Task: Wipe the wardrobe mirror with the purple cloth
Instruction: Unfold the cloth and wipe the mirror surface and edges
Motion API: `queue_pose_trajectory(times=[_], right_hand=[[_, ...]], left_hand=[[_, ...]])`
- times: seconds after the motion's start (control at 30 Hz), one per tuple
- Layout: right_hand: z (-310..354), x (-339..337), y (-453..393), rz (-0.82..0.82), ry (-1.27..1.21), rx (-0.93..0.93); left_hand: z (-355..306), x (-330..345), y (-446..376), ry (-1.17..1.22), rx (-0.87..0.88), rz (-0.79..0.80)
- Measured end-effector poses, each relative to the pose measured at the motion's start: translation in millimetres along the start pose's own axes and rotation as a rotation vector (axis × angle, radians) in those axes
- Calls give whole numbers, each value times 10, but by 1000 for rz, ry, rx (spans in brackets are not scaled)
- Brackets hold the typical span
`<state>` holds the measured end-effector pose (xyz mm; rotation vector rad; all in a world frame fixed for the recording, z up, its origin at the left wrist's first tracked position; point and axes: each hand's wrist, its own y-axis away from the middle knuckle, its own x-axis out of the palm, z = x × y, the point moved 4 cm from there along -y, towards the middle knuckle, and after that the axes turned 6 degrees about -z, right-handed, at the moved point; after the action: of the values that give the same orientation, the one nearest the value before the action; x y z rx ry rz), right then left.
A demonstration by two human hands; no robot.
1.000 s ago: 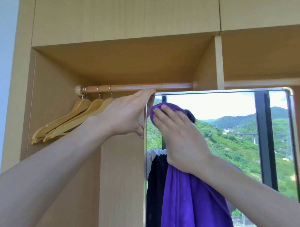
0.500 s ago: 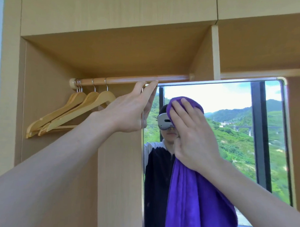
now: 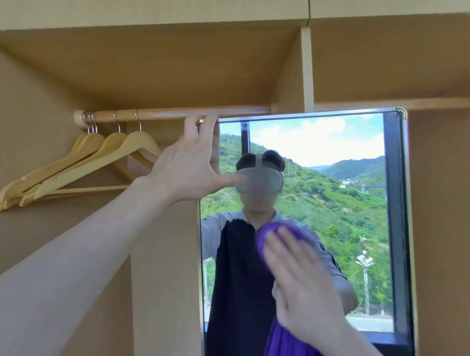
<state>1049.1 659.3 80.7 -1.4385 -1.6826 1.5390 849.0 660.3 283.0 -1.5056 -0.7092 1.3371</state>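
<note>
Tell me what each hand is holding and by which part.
The left hand grips the mirror by its top left corner. The right hand presses the purple cloth's upper end flat against the glass, fingers straight.

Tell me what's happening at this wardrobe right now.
A person is wiping the wardrobe mirror. The right hand presses a purple cloth flat against the glass, with the rest of the cloth hanging below. The left hand holds the mirror's upper left corner. Wooden hangers hang on the rail beside it.
</note>
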Motion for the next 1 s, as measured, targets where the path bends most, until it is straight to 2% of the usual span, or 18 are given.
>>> queue_pose_trajectory(times=[0.1,0.17,0.27,0.37,0.43,0.5,0.63,0.73,0.8,0.93,1.0], right_hand=[[-151,-154,-153,-61,-28,296],[-103,-132,-140,-48,-33,324],[102,52,150,29,-86,158],[205,178,560,132,-110,-41],[164,172,756,168,-135,-63],[32,100,835,128,-165,57],[-247,-71,693,-30,-166,453],[-141,-44,544,-34,-112,558],[44,31,496,25,-83,490],[420,205,678,206,-26,137],[445,229,880,310,20,55]], left_hand=[[-84,-21,23,-121,45,-90],[-177,-60,47,-172,104,-124],[-435,-63,124,-160,256,-150],[-764,98,251,-167,388,-105],[-912,249,327,-185,434,-56],[-962,358,374,-185,440,-38],[-936,495,386,-222,430,-14],[-946,528,379,-240,432,-18],[-951,522,374,-228,429,-16],[-933,524,381,-204,410,0],[-928,535,384,-184,399,10]])
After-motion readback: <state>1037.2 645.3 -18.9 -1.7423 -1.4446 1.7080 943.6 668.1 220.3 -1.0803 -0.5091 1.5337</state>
